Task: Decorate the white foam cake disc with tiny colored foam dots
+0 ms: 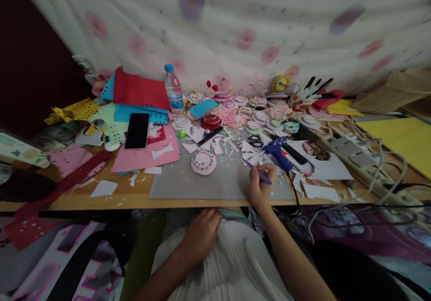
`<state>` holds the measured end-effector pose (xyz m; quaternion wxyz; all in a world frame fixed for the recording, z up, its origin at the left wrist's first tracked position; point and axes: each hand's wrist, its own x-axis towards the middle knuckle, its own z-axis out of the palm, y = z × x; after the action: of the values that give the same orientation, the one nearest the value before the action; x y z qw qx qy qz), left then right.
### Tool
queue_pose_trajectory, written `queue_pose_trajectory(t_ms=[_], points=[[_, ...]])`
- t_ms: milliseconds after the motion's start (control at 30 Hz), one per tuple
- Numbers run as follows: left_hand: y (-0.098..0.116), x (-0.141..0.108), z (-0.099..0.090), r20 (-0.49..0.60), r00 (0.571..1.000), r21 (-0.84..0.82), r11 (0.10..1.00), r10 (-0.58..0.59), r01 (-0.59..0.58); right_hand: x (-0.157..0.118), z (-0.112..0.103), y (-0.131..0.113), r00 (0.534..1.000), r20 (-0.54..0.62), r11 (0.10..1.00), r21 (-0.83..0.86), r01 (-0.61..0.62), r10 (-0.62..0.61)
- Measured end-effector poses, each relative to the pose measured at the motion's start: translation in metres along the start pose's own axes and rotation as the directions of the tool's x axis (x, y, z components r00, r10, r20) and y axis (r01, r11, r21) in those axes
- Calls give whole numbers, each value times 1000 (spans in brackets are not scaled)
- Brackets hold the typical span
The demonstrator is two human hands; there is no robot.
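Observation:
My right hand (261, 185) is closed around a slim purple tool with a pointed tip (264, 177), whose exact kind I cannot make out. It is over the right part of the grey mat (182, 186), its tip pointing up and left toward white paper scraps. To its left on the mat, a small round white decorated piece (204, 161) lies flat, with a ring of red and blue dots. A blue glue gun (278, 152) rests just beyond the hand. My left hand (204, 231) lies on my lap, below the table edge, fingers loosely extended and holding nothing.
Behind the mat, many decorated paper discs (259, 117) crowd together near a water bottle (174, 90). Black scissors (255, 141) lie among scraps. Left are a phone (137, 131) and coloured felt sheets (139, 88). A power strip (357, 150) with cables runs along the right.

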<state>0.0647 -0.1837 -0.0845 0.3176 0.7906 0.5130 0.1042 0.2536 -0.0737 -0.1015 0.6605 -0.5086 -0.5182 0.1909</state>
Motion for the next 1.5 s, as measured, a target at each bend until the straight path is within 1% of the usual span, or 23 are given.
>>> queue_pose_trajectory(t_ms=[67,133,200,267,367,433,500,567,667,733,800,900,1000,1067,1133,1167,1200,1233,1333,1400,1500], points=[[2,-9,-13,-59,998,-113,993,-31,24,0,0,0,1000,3,1000,0,-5,5],[0,-18,-27,-142,984,-285,957,-103,59,0,1,1,1000,6,1000,-3,-14,14],[-6,-24,-42,-234,952,-419,904,-199,86,2,2,2,1000,13,1000,-10,-26,26],[-14,-27,-57,-331,899,-482,871,-286,100,3,2,3,999,31,999,-20,-43,44],[-28,-22,-79,-490,795,-495,865,-358,85,5,3,2,995,70,997,-28,-70,72],[-36,-15,-94,-582,730,-459,886,-359,69,6,3,0,991,101,996,-33,-82,85],[-43,-6,-108,-646,696,-377,924,-314,67,6,3,-4,987,135,995,-42,-87,92],[-49,4,-120,-683,693,-255,964,-233,72,7,4,-9,982,161,995,-56,-85,93],[-57,25,-134,-721,686,-65,996,-93,66,10,5,-13,974,208,992,-104,-71,91],[-63,44,-140,-719,694,33,997,-25,69,12,5,-13,965,242,987,-147,-65,100],[-70,65,-142,-697,717,91,992,0,88,14,6,-13,960,261,983,-172,-61,105],[-80,94,-144,-659,752,120,987,1,104,16,7,-13,970,229,979,-198,-37,83],[-87,107,-147,-648,762,117,989,4,95,15,8,-13,975,198,974,-221,-58,103],[-87,103,-151,-655,756,89,993,1,76,15,7,-14,967,203,974,-195,-112,152],[-85,89,-155,-679,733,22,997,-36,69,18,6,-16,954,234,973,-177,-148,188],[-84,80,-156,-698,712,-26,996,-77,82,20,6,-17,947,265,974,-182,-137,182],[-83,70,-157,-723,679,-72,992,-125,106,24,5,-18,940,303,976,-196,-100,157],[-82,59,-157,-722,667,-132,983,-183,127,27,4,-20,933,341,976,-211,-48,119],[-81,33,-155,-688,650,-317,939,-324,133,39,2,-24,895,445,972,-219,86,20],[-81,25,-154,-676,628,-401,908,-385,125,44,2,-24,875,483,971,-211,112,5],[-82,26,-157,-704,570,-447,888,-424,109,48,5,-23,872,489,967,-211,141,-20]])
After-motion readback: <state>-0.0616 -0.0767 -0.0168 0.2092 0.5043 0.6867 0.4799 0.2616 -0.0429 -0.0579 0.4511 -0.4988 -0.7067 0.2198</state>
